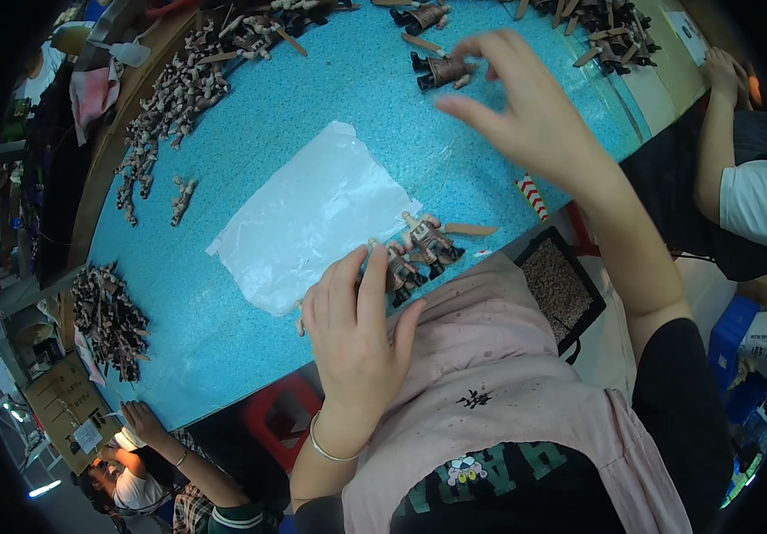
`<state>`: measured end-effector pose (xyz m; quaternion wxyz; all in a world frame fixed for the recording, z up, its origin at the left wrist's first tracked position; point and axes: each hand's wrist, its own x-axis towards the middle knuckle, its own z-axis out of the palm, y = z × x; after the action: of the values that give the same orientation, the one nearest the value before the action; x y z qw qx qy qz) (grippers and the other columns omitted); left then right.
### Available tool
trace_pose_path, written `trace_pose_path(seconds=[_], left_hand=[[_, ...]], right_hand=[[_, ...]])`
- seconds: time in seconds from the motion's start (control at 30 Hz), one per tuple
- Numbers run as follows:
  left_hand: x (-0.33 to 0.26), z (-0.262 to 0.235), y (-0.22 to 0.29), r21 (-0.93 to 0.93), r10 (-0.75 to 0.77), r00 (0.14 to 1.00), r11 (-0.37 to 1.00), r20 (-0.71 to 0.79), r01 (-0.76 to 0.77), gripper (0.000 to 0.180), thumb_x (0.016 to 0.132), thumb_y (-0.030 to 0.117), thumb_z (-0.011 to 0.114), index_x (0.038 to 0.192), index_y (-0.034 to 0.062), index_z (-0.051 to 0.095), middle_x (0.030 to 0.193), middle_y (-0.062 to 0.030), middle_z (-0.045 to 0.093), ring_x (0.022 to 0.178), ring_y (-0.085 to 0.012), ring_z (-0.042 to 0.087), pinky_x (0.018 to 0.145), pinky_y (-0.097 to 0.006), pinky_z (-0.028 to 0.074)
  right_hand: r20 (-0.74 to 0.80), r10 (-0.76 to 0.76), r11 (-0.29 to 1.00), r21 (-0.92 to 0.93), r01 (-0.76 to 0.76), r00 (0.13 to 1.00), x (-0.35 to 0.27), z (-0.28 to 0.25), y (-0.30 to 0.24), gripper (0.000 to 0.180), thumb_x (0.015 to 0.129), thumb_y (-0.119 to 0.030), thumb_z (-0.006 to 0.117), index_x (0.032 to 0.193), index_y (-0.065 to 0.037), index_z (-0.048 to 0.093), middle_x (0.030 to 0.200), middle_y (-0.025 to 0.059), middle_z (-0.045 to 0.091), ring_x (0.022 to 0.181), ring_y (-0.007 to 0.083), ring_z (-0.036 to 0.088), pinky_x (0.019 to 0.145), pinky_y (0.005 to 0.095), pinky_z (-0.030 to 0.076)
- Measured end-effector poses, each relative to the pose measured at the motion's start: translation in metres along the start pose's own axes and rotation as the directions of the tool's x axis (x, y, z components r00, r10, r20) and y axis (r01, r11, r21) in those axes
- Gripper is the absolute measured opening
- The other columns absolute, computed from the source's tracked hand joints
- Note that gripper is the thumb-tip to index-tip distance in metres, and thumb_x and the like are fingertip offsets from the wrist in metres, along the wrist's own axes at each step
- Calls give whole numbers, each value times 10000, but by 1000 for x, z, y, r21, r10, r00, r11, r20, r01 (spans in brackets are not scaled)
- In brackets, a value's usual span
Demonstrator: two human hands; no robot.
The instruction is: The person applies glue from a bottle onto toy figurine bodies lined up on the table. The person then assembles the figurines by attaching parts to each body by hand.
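speckled blue worktable (pixel 250 160) carries a clear, crumpled plastic bag (pixel 312 218) at its centre, with a red-and-white striped label (pixel 533 197) stuck near its right edge. left hand (pixel 357 334) rests with fingers spread loosely on small brown toy figures (pixel 419 254) beside the bag, gripping nothing clearly. right hand (pixel 526 111) hovers with fingers open and curled just beside another brown figure (pixel 444 73).
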<state>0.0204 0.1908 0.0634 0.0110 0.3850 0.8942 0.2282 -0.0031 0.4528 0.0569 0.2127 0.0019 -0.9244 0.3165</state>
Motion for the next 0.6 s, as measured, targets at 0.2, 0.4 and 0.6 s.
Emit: trace_pose_path(seconds=[0.2,0.4,0.6], left_hand=[[19,4,17,-39,37,999,999,-11,-37,642,668,141,786,1243,10,533,1210,-165,537,1089,-325,515,922,-412,371],[24,14,18,-44,53,998,998,25,-52,596,687,109,759,1232,12,539,1197,-165,544,1080,-321,524,932,-427,376],[27,20,14,-80,84,996,993,-3,-84,556,685,53,739,1212,20,564,1169,-150,569,1032,-309,556,911,-415,407]], right_hand=[[103,86,827,-562,-13,991,33,26,21,439,787,-273,694,1088,19,564,1057,172,567,1005,291,563,839,393,457],[93,0,979,-201,19,996,12,5,17,276,759,-101,677,975,11,546,995,144,566,956,283,576,831,355,473],[365,-89,634,739,-230,927,-48,-3,-3,327,738,32,702,795,-71,396,1203,132,480,1104,206,526,926,325,458]])
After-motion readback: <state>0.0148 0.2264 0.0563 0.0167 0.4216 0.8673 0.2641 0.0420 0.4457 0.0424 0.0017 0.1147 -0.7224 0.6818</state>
